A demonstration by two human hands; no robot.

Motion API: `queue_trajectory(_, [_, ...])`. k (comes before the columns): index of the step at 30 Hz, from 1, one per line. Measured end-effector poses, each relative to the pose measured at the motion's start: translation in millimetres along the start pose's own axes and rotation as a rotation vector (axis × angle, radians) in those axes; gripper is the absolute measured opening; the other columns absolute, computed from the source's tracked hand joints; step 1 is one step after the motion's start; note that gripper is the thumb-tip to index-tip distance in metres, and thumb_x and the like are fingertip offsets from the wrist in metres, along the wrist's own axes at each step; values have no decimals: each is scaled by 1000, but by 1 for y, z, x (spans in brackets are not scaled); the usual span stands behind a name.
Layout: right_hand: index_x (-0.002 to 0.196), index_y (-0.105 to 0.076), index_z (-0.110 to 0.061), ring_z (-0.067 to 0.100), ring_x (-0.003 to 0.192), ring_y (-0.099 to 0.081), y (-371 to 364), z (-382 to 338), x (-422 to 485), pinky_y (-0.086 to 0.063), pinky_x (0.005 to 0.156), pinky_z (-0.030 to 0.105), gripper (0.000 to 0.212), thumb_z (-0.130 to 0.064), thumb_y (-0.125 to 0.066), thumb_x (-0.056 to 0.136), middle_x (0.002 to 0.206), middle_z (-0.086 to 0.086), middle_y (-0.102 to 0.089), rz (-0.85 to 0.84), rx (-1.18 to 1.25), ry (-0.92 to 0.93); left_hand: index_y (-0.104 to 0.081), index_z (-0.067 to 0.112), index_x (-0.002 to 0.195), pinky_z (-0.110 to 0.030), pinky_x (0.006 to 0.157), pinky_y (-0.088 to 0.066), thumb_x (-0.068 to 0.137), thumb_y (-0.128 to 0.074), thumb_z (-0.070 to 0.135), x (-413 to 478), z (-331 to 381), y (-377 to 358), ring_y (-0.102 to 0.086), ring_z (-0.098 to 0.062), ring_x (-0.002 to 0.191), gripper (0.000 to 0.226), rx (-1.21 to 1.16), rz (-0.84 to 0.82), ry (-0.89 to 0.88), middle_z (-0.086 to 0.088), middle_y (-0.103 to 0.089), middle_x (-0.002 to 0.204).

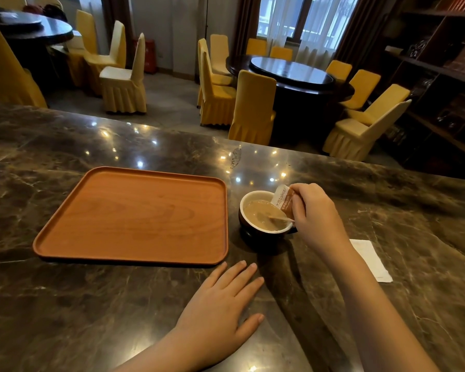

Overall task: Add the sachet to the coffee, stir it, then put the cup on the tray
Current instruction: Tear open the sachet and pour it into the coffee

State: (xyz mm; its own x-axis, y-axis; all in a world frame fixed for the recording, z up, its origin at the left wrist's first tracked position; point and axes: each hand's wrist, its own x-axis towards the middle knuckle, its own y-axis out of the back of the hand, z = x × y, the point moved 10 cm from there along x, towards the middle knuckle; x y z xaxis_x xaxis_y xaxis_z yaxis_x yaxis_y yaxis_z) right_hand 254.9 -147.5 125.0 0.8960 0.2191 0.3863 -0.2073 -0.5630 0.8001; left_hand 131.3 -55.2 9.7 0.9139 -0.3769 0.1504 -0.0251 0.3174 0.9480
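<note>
Two hands are at work on the marble counter (118, 304). Nearest the camera, the left hand (220, 304) lies flat and open on the stone, fingers spread and holding nothing, probably just bracing the body while the other hand does the fine work. Further out, the right hand (316, 213) is closed around the sachet (282, 197), pinching it above the far right rim of the cup (263, 214) with the sachet tilted down toward the coffee (263, 214), likely so its contents fall inside. A thin stirrer (279, 217) leans in the pale coffee at the right rim; whether the right hand also grips it I cannot tell. The cup stands on the counter just beside the right edge of the wooden tray (132, 253), not yet on it, so the last move will be short. A white napkin (371, 259) lies to the right, partly behind the right forearm. Beyond the counter stand yellow-covered chairs (253, 108) and a dark round table (293, 72).
</note>
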Motion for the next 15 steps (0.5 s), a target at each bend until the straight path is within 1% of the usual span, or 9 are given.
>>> queue_trajectory(1, [119,-53,-11,5,94,-44,-2,0,0,-35,67,7,28,-19,-42,94,116,9,-56,-19,-4,2,-34,31,141,-37,107,-1,92,-30,57,0,-1,-2,-13,-8,135,56,16,-28,15,8,-25,149])
queue_trajectory(2, [121,-52,-11,4,95,-43,-4,0,0,-34,67,6,30,-19,-41,95,117,9,-54,-34,-6,3,-38,29,138,-39,106,-7,91,-31,58,0,-2,-3,-20,-9,134,56,7,-32,21,7,-33,146])
queue_trajectory(4, [123,-51,-11,4,96,-42,-5,1,0,-33,65,4,31,-19,-41,95,118,9,-53,-43,-3,2,-37,29,139,-41,106,-5,92,-27,59,1,-1,-5,-18,-10,134,57,-21,-18,8,7,-31,147])
queue_trajectory(6, [119,-54,-10,4,95,-44,-5,2,0,-34,65,4,28,-17,-44,94,115,9,-55,-27,8,1,-37,29,139,-40,107,-5,93,-24,59,0,-1,-3,-18,-9,134,56,-8,-26,21,7,-30,147])
queue_trajectory(7, [115,-56,-10,6,93,-46,-4,2,0,-34,65,5,25,-16,-48,92,113,9,-58,-15,19,0,-33,30,141,-37,107,0,93,-25,58,0,1,0,-12,-7,135,56,-11,-20,17,8,-24,149])
queue_trajectory(8, [112,-59,-9,7,92,-47,-3,3,0,-35,65,6,23,-15,-51,91,110,9,-60,-2,32,-2,-25,31,144,-33,107,9,93,-25,58,1,2,3,-2,-5,136,57,-27,6,6,11,-12,150])
queue_trajectory(10, [106,-62,-9,7,89,-50,0,3,0,-36,64,8,20,-15,-57,88,106,9,-63,20,53,-8,-11,33,146,-24,102,21,92,-22,58,-1,3,0,14,-2,134,60,-68,-17,-9,15,7,148])
queue_trajectory(12, [103,-63,-10,7,87,-50,2,3,-1,-37,64,8,19,-15,-60,86,104,8,-65,28,63,-8,-8,34,146,-23,100,23,91,-20,58,0,4,0,17,-1,133,61,-56,-20,-14,16,10,147])
queue_trajectory(15, [102,-62,-11,7,87,-52,2,3,-3,-39,65,9,18,-16,-62,85,104,8,-67,25,97,-21,-11,34,145,-24,102,21,92,-22,58,-2,2,0,15,-1,134,60,-65,-7,-16,16,6,149])
